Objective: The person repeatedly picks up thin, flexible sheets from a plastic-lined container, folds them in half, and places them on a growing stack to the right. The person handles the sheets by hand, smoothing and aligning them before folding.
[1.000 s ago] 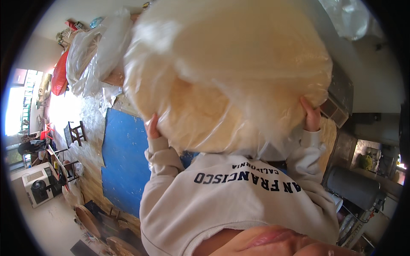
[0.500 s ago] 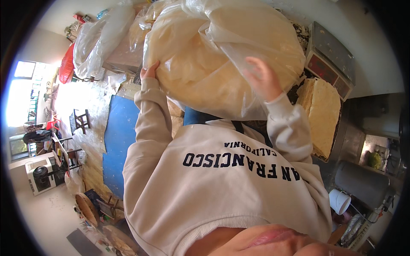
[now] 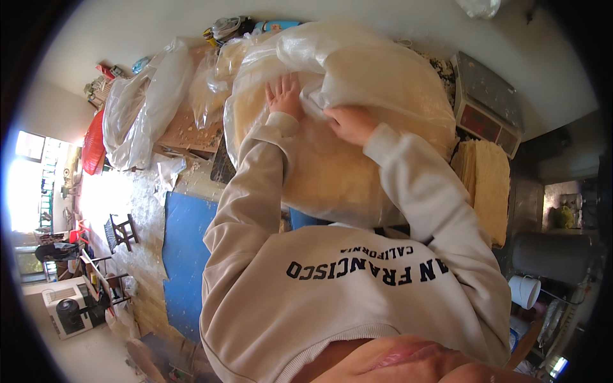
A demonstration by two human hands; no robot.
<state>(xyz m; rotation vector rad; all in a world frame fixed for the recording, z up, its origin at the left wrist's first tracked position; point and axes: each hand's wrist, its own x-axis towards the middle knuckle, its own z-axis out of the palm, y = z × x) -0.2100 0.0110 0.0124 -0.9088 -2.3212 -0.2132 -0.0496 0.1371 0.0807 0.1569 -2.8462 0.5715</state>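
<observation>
Right now both hands are on a big clear plastic bag (image 3: pixel 357 96) full of thin, pale, round sheets stacked flat. The bag sits on the desk (image 3: pixel 191 131) in front of the person, and its top part is loose and puffed up. The left hand (image 3: pixel 285 96) lies flat on the stack with its fingers (image 3: pixel 281 82) spread wide, pressing down and holding nothing. The right hand (image 3: pixel 350 122) has its fingers curled into a fold of the plastic, holding it in a pinch.

It looks like the bag is already set down, so that part seems done. The bag's loose top is not yet smoothed or closed, so that seems left to do.

Just beside the bag, on the right, stands a grey weighing scale (image 3: pixel 488 102). Below it is another stack of pale sheets (image 3: pixel 488 185). More plastic bags (image 3: pixel 143 112) lie to the left.
</observation>
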